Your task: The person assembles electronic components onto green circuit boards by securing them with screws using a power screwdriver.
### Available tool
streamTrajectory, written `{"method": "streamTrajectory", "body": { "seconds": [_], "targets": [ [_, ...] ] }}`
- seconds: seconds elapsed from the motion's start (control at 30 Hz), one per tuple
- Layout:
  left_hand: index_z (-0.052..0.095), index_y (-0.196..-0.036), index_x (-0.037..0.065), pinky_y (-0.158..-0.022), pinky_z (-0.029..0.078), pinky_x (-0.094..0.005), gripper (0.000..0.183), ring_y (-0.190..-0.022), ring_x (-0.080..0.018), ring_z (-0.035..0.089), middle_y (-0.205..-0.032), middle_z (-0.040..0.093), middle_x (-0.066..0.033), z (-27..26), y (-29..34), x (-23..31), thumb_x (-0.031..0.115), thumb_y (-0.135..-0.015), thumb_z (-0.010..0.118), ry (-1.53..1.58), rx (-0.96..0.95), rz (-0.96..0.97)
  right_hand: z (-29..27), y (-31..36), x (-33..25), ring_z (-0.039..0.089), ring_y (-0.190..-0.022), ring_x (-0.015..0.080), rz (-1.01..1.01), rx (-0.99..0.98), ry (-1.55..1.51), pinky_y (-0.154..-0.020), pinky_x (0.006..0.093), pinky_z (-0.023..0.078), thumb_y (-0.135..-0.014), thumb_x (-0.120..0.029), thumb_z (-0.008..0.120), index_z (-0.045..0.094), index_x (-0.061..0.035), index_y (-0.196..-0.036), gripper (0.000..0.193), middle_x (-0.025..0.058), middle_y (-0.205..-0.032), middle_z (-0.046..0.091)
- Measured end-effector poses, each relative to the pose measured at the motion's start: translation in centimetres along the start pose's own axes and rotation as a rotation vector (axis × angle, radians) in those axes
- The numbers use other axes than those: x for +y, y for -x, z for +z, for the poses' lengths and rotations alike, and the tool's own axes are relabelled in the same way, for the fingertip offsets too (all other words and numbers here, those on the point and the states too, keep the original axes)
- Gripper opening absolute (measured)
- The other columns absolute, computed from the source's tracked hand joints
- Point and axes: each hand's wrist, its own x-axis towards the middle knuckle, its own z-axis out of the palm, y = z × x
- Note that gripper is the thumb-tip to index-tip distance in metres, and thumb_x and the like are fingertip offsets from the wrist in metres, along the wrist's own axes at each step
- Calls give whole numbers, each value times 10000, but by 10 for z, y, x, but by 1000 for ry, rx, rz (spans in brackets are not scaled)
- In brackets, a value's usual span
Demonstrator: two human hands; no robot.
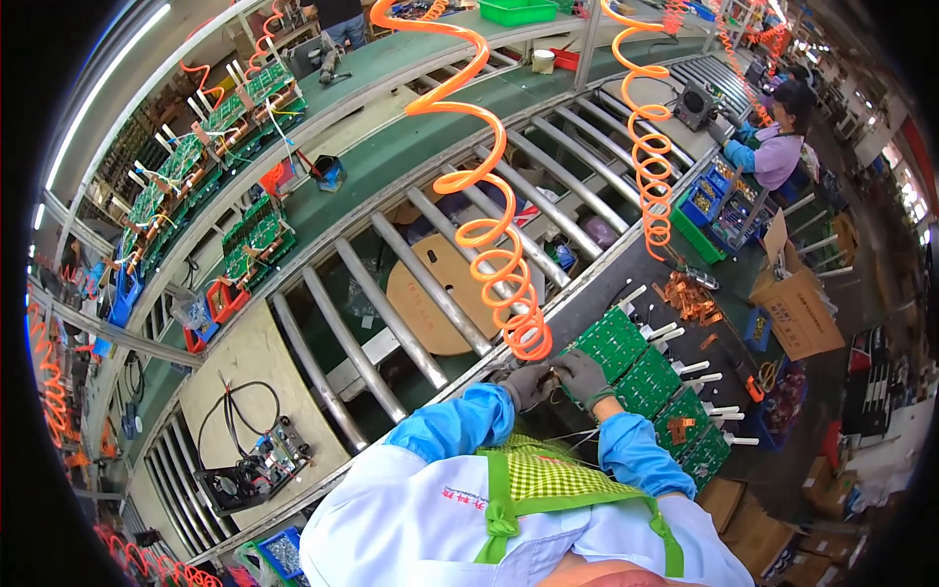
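I judge the work to be partway along. The row of green circuit boards (641, 387) lies on the dark worktop, just beyond the right forearm, with a copper piece (682, 428) resting on one of them. A loose copper heap (690, 297) sits apart near the boards' far end, so handling these pieces looks unfinished. I see no sign that the boards are complete.

The left hand (529, 385) and right hand (584, 379), both in grey gloves, meet in front of the apron (553, 477), beside the boards' near edge. A small part (557, 373) shows between their fingertips. The fingers are curled close, but I cannot tell whether either grip is clamped on it.

The boards are flat, stiff-looking panels dotted with pale spots, with slim white rods (696, 368) jutting from their right side. The copper is thin, shiny and jumbled. The orange hose (484, 181) hangs in glossy coils over smooth metal rollers (375, 318), and the apron's cloth is checked yellow-green with plain green edging.
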Motion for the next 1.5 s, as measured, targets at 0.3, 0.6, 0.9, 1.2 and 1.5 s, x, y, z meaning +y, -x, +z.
{"method": "streamTrajectory", "body": {
  "seconds": [0.3,0.6,0.9,1.2,1.5],
  "targets": [
    [529,-950,107,-497,427,-165,186,-627,-83,524,-744,552,9,4,0,-4,272,-949,442,-55,-31,61,-3,-11,2,556,-829,316,-152,-55,243,-717,411,464,-792,-199,582,567,-98,-883,137,103,-882,546],
    [529,-951,115,-501,422,-141,183,-635,-61,522,-786,562,13,-2,-1,-8,272,-951,433,-36,-29,85,3,0,-2,556,-852,319,-115,26,67,-737,403,460,-786,-196,584,572,-105,-869,124,110,-925,558],
    [531,-932,101,-489,432,-152,187,-625,-74,524,-744,550,-9,11,9,-4,264,-944,441,-56,44,60,3,-5,4,556,-895,307,17,-42,144,-776,396,465,-764,-200,589,603,-124,-913,167,105,-951,548],
    [520,-956,71,-483,424,-148,215,-615,-65,514,-752,543,-11,13,9,-1,260,-952,420,-59,-2,31,-5,-7,12,554,-893,305,-76,-74,-44,-786,384,463,-755,-201,610,616,-115,-925,191,112,-938,560],
    [529,-909,96,-473,431,-138,186,-587,-73,532,-744,558,-9,7,15,-9,255,-948,440,-33,-35,46,3,11,-4,527,-1025,359,84,54,50,-868,398,457,-766,-225,620,608,-112,-1009,268,191,-1128,513]
  ]
}}
